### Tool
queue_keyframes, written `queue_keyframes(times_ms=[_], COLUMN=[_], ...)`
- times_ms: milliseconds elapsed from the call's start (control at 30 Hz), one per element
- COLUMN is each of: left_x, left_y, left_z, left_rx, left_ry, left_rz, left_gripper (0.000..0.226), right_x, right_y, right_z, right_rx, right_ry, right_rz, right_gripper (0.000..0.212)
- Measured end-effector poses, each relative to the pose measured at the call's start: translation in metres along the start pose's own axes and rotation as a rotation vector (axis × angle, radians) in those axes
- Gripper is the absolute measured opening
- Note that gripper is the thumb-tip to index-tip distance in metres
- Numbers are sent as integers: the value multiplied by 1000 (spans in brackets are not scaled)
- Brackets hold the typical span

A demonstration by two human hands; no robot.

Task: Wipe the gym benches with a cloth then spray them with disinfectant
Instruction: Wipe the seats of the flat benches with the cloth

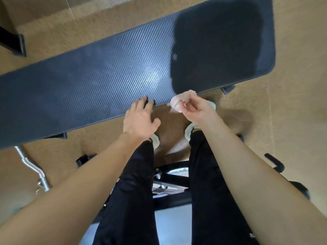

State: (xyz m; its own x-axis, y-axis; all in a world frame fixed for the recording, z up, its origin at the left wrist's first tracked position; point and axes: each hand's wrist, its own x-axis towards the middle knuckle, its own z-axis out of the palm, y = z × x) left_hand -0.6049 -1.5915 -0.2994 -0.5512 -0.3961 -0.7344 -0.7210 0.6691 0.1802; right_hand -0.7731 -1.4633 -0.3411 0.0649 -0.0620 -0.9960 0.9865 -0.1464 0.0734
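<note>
The person is standing over a long gym bench [88,82], whose dark, ribbed pad is running slantwise across the view from the lower left to the upper right. The left hand [139,119] is reaching to the pad's near edge with its fingers [145,99] spread and fairly straight. The tips are resting on that edge and holding nothing.

Just to the right, the right hand [196,110] is pinching a small bunched cloth [182,99], pale pink and white, between thumb and curled fingers. The cloth is sitting right at the bench's near edge. It is blurred, so it may be touching the pad or hanging just off it.

A broad dark shadow [217,46] is covering the right part of the pad, while the middle is catching a bright sheen.

The bench is standing on a tan floor [292,121]. Below the hands, legs in black trousers [134,191] are ending in pale shoes [155,141] close to the bench.

A chrome curl bar [31,165] is lying on the floor at the lower left, partly under the bench's near side. Between the legs, a coiled metal spring [168,190] is showing on a black frame.
</note>
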Motion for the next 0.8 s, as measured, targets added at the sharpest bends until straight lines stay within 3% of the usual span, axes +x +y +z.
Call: queue_keyframes(times_ms=[100, 233, 567, 700, 800], left_x=[19, 38, 40, 45, 57], left_y=[35, 69, 113, 146, 178], left_z=[-5, -5, 2, -5, -11], left_rx=[24, 85, 112, 123, 117], left_ry=[-42, -84, -105, -59, -26], left_rz=[107, 148, -38, -6, 46], left_gripper=[76, 80, 88, 82, 81], right_x=[4, 2, -21, -28, -30], right_y=[-22, -52, -137, -164, -179], right_z=[-5, -13, -55, -67, -72], right_rx=[69, 77, 132, 175, 172], right_ry=[43, 83, 79, 74, 1], right_rz=[44, -8, -78, -47, 74], right_gripper=[36, 12, 37, 27, 21])
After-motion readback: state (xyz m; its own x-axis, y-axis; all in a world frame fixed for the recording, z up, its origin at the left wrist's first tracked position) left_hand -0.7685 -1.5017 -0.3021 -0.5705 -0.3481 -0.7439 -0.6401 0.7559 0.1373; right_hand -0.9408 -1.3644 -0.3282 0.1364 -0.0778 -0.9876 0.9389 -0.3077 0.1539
